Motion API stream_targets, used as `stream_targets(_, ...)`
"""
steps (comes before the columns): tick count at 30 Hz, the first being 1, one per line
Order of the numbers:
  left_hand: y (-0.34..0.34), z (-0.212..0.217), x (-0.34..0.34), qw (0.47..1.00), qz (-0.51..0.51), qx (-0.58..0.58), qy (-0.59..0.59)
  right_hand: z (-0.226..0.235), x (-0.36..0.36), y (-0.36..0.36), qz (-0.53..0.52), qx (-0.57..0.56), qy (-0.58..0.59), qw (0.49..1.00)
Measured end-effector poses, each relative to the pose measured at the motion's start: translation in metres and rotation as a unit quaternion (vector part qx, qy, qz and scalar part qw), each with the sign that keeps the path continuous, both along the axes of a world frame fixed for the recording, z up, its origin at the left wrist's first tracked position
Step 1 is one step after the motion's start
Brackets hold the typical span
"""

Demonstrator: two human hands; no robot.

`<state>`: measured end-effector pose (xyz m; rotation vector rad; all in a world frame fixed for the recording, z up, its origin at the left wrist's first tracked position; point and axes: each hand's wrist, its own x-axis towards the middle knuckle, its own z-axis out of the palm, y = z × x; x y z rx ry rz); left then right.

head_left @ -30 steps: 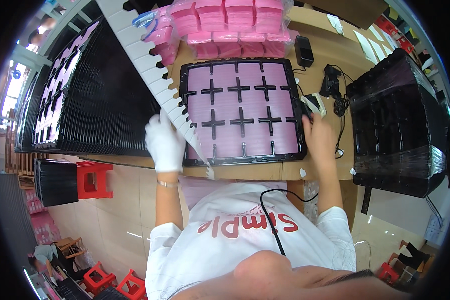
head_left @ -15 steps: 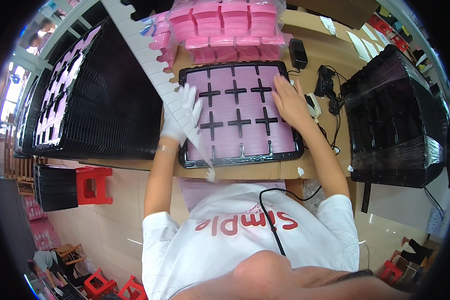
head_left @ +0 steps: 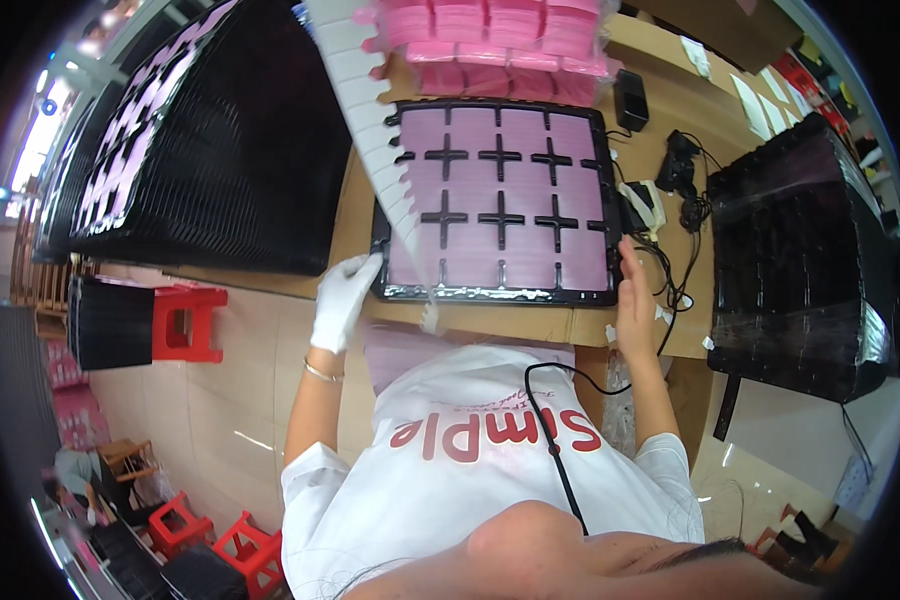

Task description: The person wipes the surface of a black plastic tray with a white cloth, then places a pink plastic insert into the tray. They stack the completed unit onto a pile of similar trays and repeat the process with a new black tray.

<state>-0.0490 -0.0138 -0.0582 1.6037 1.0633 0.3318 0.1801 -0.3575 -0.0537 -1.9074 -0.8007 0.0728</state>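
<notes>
A black plastic tray (head_left: pixel 510 296) lies on the cardboard-covered table before me. Pale purple foam sheets (head_left: pixel 470 246) fill it, with black cross-shaped ribs standing between the sections. My left hand (head_left: pixel 342 302), in a white glove, has its fingers closed at the tray's near left corner. Bare, my right hand (head_left: pixel 634 305) rests along the near right side of the tray with its fingers stretched out. A long white strip with a notched edge (head_left: pixel 370 130) hangs across the view and hides part of the tray's left side.
Tall stacks of black trays stand left (head_left: pixel 240 150) and right (head_left: pixel 795 260). Bagged pink foam pieces (head_left: pixel 510 50) sit behind the tray. To its right lie a black box-shaped device (head_left: pixel 630 100) and tangled black cables (head_left: pixel 695 210). A red stool (head_left: pixel 188 322) stands at the left.
Both hands have left the foam surface and come nearer me, to the tray's near sides. The view has shifted, so the tray sits slightly further right and higher.
</notes>
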Motion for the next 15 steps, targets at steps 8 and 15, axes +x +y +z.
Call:
stream_targets(8, -0.027, 0.124, 0.041, 0.992, -0.036, 0.062, -0.101, 0.025, 0.005, 0.015, 0.028, 0.085, -0.065, 0.994)
stream_targets(15, 0.056, 0.27, 0.029, 0.898, 0.077, 0.381, -0.205, 0.082, -0.005, 0.042, 0.046, 0.098, -0.248, 0.963)
